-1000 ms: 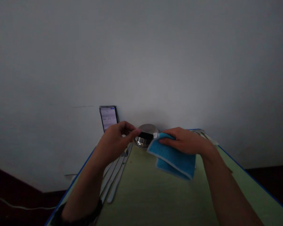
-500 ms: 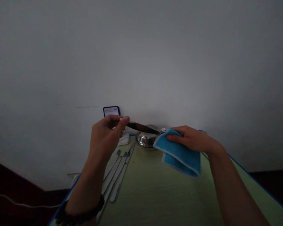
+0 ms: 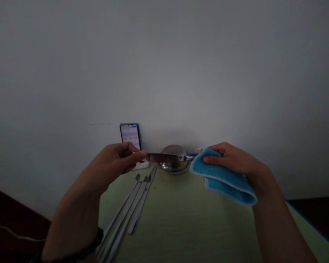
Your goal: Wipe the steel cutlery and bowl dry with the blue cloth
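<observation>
My left hand (image 3: 117, 162) pinches one end of a shiny metal table knife (image 3: 167, 157) and holds it level above the green table (image 3: 181, 219). A folded blue cloth (image 3: 222, 179) is gripped in my right hand (image 3: 233, 160), its edge closed around the knife's far tip. Both hands hover over the back of the table, in front of a small steel bowl (image 3: 174, 167). A dark band sits on my left wrist.
Several metal knives (image 3: 131, 206) lie side by side on the table's left part. A phone (image 3: 130, 135) with a lit screen leans against the pale wall behind. A small white object (image 3: 142, 165) lies below the phone. The table has a blue edge.
My hands have drawn apart: the right hand with the cloth slid right along the knife to its tip, and more of the blade shows. The left hand lowered slightly.
</observation>
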Motion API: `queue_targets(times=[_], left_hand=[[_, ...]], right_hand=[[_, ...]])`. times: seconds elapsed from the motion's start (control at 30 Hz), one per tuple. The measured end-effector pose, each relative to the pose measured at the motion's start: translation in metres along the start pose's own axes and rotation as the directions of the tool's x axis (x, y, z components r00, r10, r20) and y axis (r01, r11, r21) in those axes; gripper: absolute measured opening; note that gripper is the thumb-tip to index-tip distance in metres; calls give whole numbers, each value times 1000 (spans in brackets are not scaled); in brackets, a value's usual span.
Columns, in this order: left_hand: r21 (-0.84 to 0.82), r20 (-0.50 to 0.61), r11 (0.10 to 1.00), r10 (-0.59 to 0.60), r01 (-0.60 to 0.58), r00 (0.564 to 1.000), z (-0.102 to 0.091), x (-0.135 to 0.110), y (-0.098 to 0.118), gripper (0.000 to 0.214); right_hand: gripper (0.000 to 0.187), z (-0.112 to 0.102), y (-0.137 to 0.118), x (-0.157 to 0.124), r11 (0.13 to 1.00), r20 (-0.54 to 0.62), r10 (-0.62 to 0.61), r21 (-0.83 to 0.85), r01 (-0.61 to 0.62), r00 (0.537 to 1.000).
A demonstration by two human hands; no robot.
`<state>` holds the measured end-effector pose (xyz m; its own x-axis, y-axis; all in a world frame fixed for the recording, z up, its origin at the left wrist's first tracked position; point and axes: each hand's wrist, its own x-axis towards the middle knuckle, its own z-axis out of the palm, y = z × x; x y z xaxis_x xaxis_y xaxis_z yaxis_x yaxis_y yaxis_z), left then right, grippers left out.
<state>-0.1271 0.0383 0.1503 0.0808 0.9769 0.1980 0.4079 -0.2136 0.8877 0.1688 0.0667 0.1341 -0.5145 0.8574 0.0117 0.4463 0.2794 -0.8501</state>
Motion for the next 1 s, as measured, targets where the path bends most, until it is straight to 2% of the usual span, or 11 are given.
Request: queue_targets(times=[0.27,0.5,0.7,0.8,0.87,0.93,1.0], left_hand=[[41,-7,999,-22,22,1000,1,-2,8,25],[92,-23,995,-43,45,999,8,-4,17,25],[153,64,987,33,-43,997,31,-4,26,22],[173,73,981,78,-90,994,35,-5,29,21],[197,-4,973,125,-121,992,33,-5,31,19],[185,-148,975,154,-126,977,29,-4,31,17],[89,-299,990,135,-113,945,23,-2,26,15]], right_hand=[[40,5,-4,3,998,83,-25,-48,29,996],[39,12,-10,9,984,172,-42,-166,71,984],[34,23,-19,15,955,228,-197,-175,239,954],[33,26,-21,15,956,243,-216,-144,255,946],[35,24,-22,14,959,228,-206,-149,243,952],[36,20,-21,10,963,198,-175,-169,209,965],[37,13,-18,5,971,163,-120,-186,150,979]])
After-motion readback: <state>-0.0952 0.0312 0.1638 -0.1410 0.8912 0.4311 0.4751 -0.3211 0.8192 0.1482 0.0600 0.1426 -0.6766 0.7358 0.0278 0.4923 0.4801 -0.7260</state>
